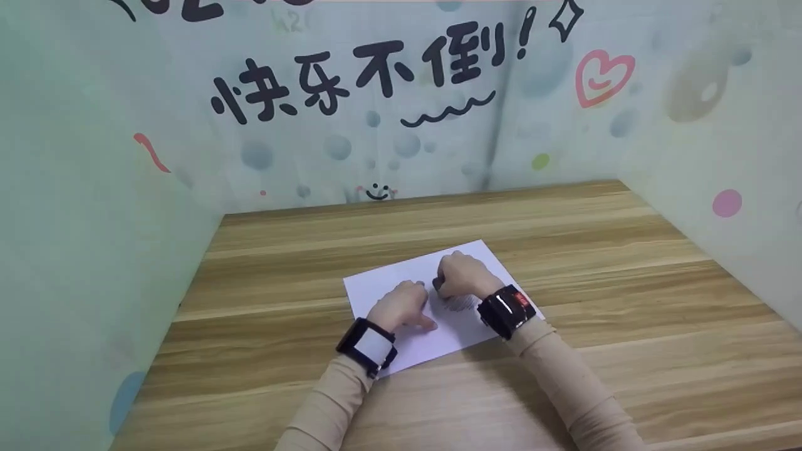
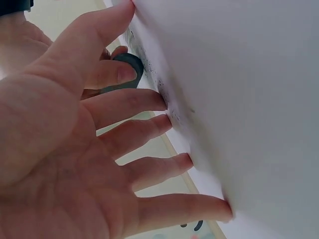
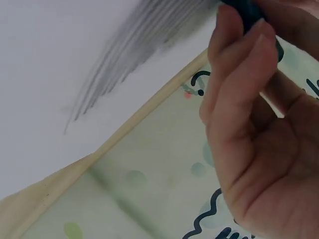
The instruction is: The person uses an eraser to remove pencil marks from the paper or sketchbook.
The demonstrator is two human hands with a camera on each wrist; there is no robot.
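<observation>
On the wooden desk a white sheet — left hand spread flat, right hand pinching a dark eraser, seen only from the wrists.

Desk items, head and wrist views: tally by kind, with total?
White paper sheet: 1
Dark eraser-like block gripped in the right hand: 1
Pencil scribble patch on the sheet: 1
Wrist-worn cameras: 2
Hands, with the left hand pressing on the sheet: 2
Total: 7
</observation>
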